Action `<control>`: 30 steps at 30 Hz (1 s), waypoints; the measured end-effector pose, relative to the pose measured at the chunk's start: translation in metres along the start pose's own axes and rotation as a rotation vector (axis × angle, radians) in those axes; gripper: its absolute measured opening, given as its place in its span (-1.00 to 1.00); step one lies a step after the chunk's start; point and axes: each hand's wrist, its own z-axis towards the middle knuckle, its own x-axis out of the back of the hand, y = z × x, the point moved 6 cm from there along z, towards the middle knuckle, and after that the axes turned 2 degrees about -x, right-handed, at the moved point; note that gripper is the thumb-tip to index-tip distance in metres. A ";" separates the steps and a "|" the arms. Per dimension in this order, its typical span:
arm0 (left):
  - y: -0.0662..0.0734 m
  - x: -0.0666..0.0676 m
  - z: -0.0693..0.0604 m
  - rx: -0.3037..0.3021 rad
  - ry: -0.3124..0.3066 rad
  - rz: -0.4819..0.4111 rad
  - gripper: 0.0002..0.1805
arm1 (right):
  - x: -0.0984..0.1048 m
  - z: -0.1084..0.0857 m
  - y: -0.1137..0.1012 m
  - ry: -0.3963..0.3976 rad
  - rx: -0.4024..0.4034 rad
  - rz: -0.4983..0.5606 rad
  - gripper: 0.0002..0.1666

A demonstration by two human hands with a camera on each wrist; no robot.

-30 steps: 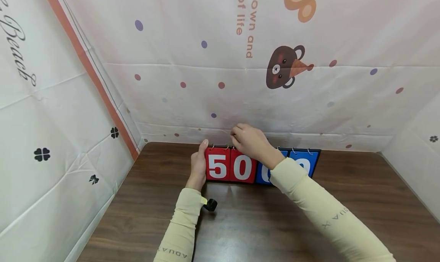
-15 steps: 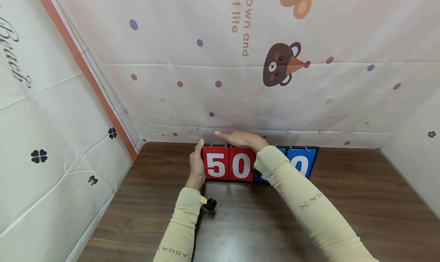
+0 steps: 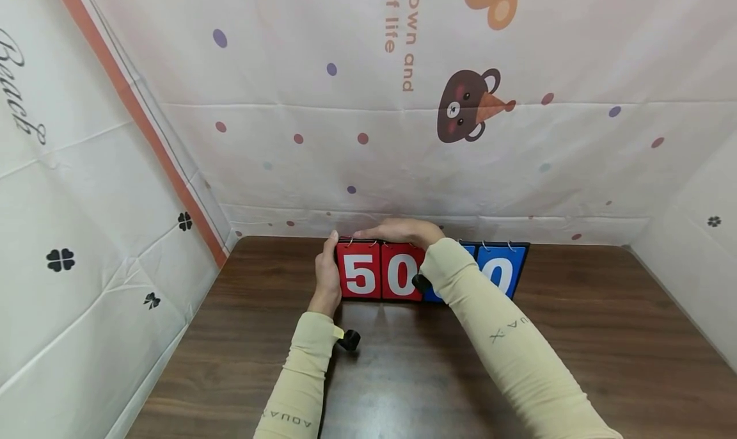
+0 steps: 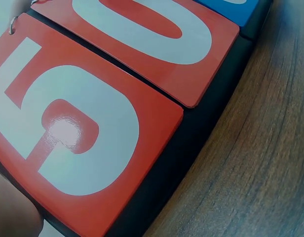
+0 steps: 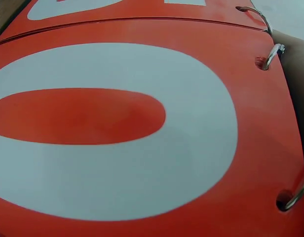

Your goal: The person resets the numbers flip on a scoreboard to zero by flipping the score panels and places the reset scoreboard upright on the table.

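Note:
A flip scoreboard stands tilted on the table in the head view. Its red cards show 5 and 0, and its blue cards lie to the right, one partly hidden by my right sleeve. My left hand holds the board's left end, thumb up along the edge, the other fingers mostly hidden behind. My right hand lies across the top edge above the red cards, its fingers extended to the left. The red 0 card fills the right wrist view, hanging from metal rings. In the left wrist view, the red 5 card is close.
The brown wooden table extends in front and to both sides. A printed white cloth hangs behind the board, with more cloth at both sides. A small black device sits at my left wrist.
My right hand has come down and left, from curled fingers above the board to extended fingers along its top edge. My left hand stays at the board's left end. The view has shifted slightly.

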 end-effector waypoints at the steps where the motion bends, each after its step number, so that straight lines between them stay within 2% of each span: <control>1: 0.000 0.000 0.000 0.001 0.000 0.000 -0.39 | 0.001 0.000 0.001 0.002 -0.001 -0.006 0.03; 6: 0.000 0.000 0.000 0.006 0.004 0.006 -0.41 | 0.003 0.000 0.001 -0.008 0.012 -0.008 0.01; 11: 0.001 0.000 0.001 0.003 0.006 0.006 -0.41 | 0.008 0.000 0.003 0.033 0.022 0.070 -0.02; 15: 0.001 0.001 0.001 0.006 0.017 0.013 -0.39 | 0.014 0.000 0.004 0.084 0.039 0.180 -0.18; 20: 0.000 0.002 0.001 0.016 0.013 0.035 -0.34 | 0.019 -0.002 0.010 0.139 0.052 0.374 -0.33; 24: 0.000 0.002 0.001 0.009 0.012 0.026 -0.31 | 0.022 -0.003 0.012 0.166 0.063 0.475 -0.31; 30: -0.002 0.001 0.001 0.007 0.007 0.020 -0.32 | 0.024 -0.004 0.018 0.215 0.017 0.601 -0.23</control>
